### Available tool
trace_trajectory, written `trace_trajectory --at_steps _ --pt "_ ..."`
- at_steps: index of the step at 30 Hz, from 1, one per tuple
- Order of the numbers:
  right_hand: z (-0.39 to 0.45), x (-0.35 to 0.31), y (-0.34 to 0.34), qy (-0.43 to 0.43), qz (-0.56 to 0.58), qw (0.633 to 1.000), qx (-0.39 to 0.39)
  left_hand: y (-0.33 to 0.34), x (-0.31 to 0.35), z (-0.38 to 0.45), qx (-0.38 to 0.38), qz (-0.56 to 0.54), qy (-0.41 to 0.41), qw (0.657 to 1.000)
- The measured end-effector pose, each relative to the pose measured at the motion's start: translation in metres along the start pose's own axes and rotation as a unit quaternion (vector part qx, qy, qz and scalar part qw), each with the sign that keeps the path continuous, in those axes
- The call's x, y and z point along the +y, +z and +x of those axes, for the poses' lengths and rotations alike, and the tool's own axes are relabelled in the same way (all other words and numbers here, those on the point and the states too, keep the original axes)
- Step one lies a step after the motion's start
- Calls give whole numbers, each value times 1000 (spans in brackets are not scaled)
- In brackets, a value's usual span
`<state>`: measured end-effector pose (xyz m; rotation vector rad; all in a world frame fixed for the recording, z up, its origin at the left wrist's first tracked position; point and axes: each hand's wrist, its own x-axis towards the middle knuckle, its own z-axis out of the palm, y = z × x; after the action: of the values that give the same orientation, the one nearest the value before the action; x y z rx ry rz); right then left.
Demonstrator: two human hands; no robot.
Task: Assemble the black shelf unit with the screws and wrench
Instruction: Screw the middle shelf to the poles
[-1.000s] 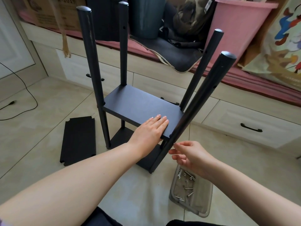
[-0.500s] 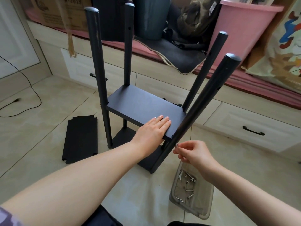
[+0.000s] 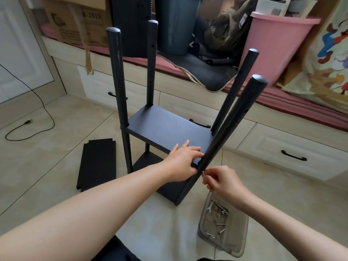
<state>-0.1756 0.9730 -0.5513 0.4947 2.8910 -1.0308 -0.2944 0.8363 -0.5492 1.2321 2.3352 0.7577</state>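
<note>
My left hand (image 3: 183, 160) lies mostly flat on the near corner of the middle shelf board (image 3: 169, 131), fingers fairly straight on top and the thumb tucked under the front edge, bracing it against the near right post (image 3: 228, 136). My right hand (image 3: 219, 180) has its fingers pinched on a small silver screw (image 3: 203, 173) whose tip is right at the side of that post, just below the board's corner. The black shelf unit (image 3: 143, 162) stands on the floor tiles (image 3: 56, 157) with its four posts pointing up, a lower board already in place, and a spare panel (image 3: 98, 164) lying flat to its left. The main risk, I'd say, is alignment: I can't see the hole in the post from here, and if the board sits slightly high or low under my palm the screw may go in crooked or cross-thread. The near post leans outward, so pushing on it could spread the frame and let the board corner drop. The screw is tiny and held only by my fingertips; a slip would send it onto the tiles. The clear tray (image 3: 224, 229) with the remaining screws and the small wrench (image 3: 209, 208) sits close by my right forearm, easy to knock.
</note>
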Motion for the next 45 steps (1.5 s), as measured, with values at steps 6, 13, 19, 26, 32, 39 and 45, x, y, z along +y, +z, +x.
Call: trace_trajectory --at_steps 6,13,19,26,32,39,45 --pt "-2 8 6 -105 -101 988 48 0 10 4 15 -5 -20 1000" --pt "3 17 16 -61 3 996 72 0 16 6 58 -35 -55 996" --pt "5 19 17 -43 27 997 54 7 23 -5 280 -247 -269 888" --pt "5 19 12 -58 11 997 42 32 5 -2 155 -532 -346 757" --pt "7 18 7 -80 -19 996 29 61 15 6 193 -585 -274 738" --pt "5 24 -2 -80 -56 995 18 63 16 10 200 -584 -281 735" --pt "2 24 -7 -79 -117 990 21 62 19 10 204 -581 -271 740"
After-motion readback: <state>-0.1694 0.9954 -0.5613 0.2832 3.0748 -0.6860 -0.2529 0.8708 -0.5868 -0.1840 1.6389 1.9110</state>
